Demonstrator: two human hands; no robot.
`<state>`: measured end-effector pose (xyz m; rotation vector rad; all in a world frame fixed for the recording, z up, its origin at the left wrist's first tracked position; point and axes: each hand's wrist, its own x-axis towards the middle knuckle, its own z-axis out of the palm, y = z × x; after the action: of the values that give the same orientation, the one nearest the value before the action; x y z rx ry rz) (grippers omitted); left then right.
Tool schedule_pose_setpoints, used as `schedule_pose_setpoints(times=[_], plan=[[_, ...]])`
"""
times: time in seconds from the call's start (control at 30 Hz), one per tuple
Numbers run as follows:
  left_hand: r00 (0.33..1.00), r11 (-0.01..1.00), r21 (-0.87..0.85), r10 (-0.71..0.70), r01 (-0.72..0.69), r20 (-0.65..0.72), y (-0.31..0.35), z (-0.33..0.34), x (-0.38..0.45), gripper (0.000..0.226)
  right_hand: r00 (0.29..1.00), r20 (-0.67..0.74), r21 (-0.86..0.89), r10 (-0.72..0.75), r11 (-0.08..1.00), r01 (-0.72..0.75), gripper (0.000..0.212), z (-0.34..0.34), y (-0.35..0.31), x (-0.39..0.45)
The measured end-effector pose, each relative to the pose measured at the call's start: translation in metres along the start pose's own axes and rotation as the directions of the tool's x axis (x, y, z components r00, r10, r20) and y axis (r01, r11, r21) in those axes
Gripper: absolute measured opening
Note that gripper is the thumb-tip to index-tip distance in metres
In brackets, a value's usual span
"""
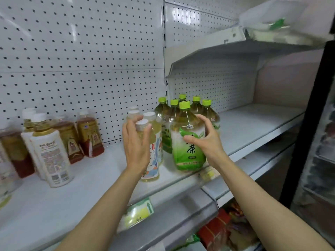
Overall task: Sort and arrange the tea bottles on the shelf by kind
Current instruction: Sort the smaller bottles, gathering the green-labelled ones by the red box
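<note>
On the white shelf [94, 180] stands a cluster of green-capped green tea bottles [196, 107]. My right hand [206, 140] grips the front green-label bottle [186, 154] of that cluster at its side. My left hand [135, 142] wraps around a white-capped pale yellow tea bottle [153, 163] just left of it, with more white-capped bottles [133, 112] behind. Further left are red-label brown tea bottles [90, 136] and white-label bottles [52, 156] with white caps.
Perforated white back panels [81, 51] rise behind the shelf. The shelf part to the right [253, 124] holds no bottles. A higher shelf [272, 33] carries a plastic-wrapped item. Price tags [139, 211] sit on the front rail. Red packets [217, 230] lie on the lower shelf.
</note>
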<state>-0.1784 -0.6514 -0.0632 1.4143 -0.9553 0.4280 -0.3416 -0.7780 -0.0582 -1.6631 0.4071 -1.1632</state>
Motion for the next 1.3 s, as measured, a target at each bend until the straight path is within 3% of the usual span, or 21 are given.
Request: schedule_pose_setpoints(times=[0.2,0.3,0.37,0.4,0.47,0.6,0.7,0.87,0.93,1.0,1.07,1.13,1.23,1.3], plan=[[0.999,0.997,0.079,-0.016,0.018,-0.028,0.003,0.003,-0.003,0.027,0.987,0.160,-0.145,-0.017,0.989,0.041,0.094,-0.006,0.026,0.021],[0.996,0.986,0.156,-0.067,0.058,0.058,0.009,-0.006,-0.014,0.062,0.971,0.241,-0.261,-0.003,0.963,0.068,0.099,-0.014,0.030,0.025],[0.982,0.962,0.257,-0.132,0.093,0.138,0.008,-0.014,-0.023,0.098,0.964,0.251,-0.484,-0.085,0.851,0.201,0.102,-0.021,0.028,0.025],[0.969,0.947,0.299,-0.175,0.118,0.172,0.006,-0.018,-0.028,0.112,0.943,0.247,-0.585,-0.222,0.742,0.328,0.100,-0.024,0.027,0.025],[0.939,0.926,0.321,-0.273,0.198,0.208,0.004,-0.023,-0.035,0.125,0.825,0.299,-0.651,-0.479,0.529,0.544,0.095,-0.028,0.030,0.026],[0.927,0.905,0.332,-0.334,0.266,0.169,0.004,-0.018,-0.044,0.117,0.705,0.414,-0.626,-0.576,0.382,0.680,0.091,-0.036,0.045,0.044],[0.938,0.911,0.330,-0.311,0.249,0.153,0.005,-0.010,-0.046,0.110,0.680,0.416,-0.632,-0.604,0.346,0.693,0.087,-0.039,0.052,0.051],[0.932,0.894,0.370,-0.327,0.252,0.156,-0.003,-0.006,-0.048,0.122,0.611,0.390,-0.568,-0.689,0.342,0.749,0.070,-0.027,0.061,0.039],[0.921,0.875,0.424,-0.340,0.235,0.190,0.000,-0.008,-0.051,0.112,0.565,0.392,-0.537,-0.726,0.318,0.781,0.061,-0.021,0.059,0.031],[0.936,0.832,0.531,-0.298,0.158,0.189,0.002,-0.024,-0.053,0.087,0.502,0.401,-0.494,-0.766,0.281,0.823,0.051,-0.010,0.053,0.023],[0.973,0.769,0.628,-0.219,0.122,0.079,-0.004,-0.050,-0.049,0.077,0.445,0.411,-0.466,-0.795,0.237,0.853,0.047,0.003,0.047,0.016],[0.976,0.721,0.659,-0.134,0.213,-0.170,-0.021,-0.086,-0.035,0.076,0.393,0.419,-0.441,-0.819,0.194,0.876,0.043,0.015,0.042,0.007],[0.842,0.650,0.579,-0.188,0.493,-0.505,-0.052,-0.141,-0.002,0.093,0.361,0.417,-0.434,-0.834,0.166,0.885,0.041,0.035,0.034,-0.006],[0.787,0.623,0.514,-0.302,0.590,-0.537,-0.068,-0.165,0.020,0.105,0.366,0.413,-0.448,-0.834,0.164,0.879,0.039,0.051,0.031,-0.015]])
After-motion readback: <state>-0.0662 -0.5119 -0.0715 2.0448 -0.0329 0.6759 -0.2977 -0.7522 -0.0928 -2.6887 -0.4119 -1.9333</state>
